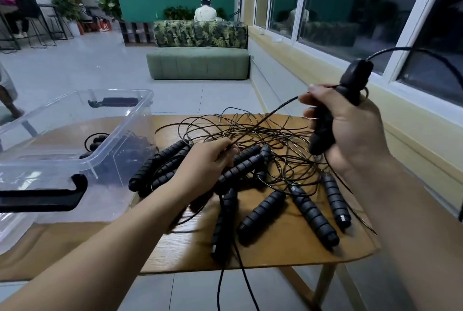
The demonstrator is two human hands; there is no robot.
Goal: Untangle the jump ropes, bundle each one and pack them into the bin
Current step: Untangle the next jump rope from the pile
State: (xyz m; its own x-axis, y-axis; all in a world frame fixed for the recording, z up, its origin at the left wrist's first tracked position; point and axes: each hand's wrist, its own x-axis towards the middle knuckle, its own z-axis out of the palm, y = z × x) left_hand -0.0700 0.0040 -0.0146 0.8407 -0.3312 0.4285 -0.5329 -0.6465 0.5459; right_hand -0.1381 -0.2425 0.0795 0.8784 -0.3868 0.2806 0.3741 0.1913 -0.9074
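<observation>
Gripping what look like two black handles [350, 80] in my right hand [350, 125], fingers wrapped tight around them, I hold them raised at the right of the frame, above the bench [288, 255]. Their long axis tilts from lower left to upper right. One taut cord [270, 115] runs from that hand down and to the left, straight to my left hand [208, 160]. That hand lies low in the middle of the frame, fingers curled, pinching the cord where it enters the tangle of jump ropes [263, 135]. So the line I need to free runs diagonally between my hands, and the left is nearer the knot. Loose handles [313, 213] lie fanned out below the tangle. The clear bin [147, 100] sits at the left, just beside the pile, with a bundled rope [96, 141] inside; I judge most ropes are not yet sorted.
</observation>
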